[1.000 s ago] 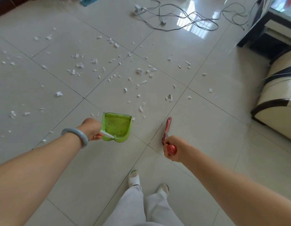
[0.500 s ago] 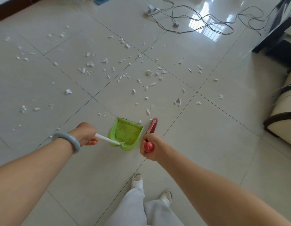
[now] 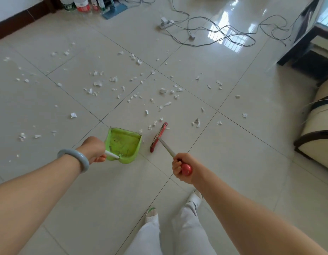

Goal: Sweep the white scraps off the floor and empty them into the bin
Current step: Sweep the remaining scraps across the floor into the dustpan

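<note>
Scraps [image 3: 160, 124] lie just ahead of the broom [image 3: 158, 137] gripped by my right hand [image 3: 183, 167]; my left hand [image 3: 93, 150] holds the dustpan [image 3: 123, 144] beside it.

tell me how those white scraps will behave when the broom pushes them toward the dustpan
The white scraps look like small crumpled paper bits, so probably very light and apt to scatter or skip past the red broom head. The glossy floor tiles likely let them slide easily toward the green dustpan.

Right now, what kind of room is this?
Probably a living room in a home: glossy tiled floor, a cream sofa at the right edge, a power strip with loose cables, and bottles against the far wall.
</note>
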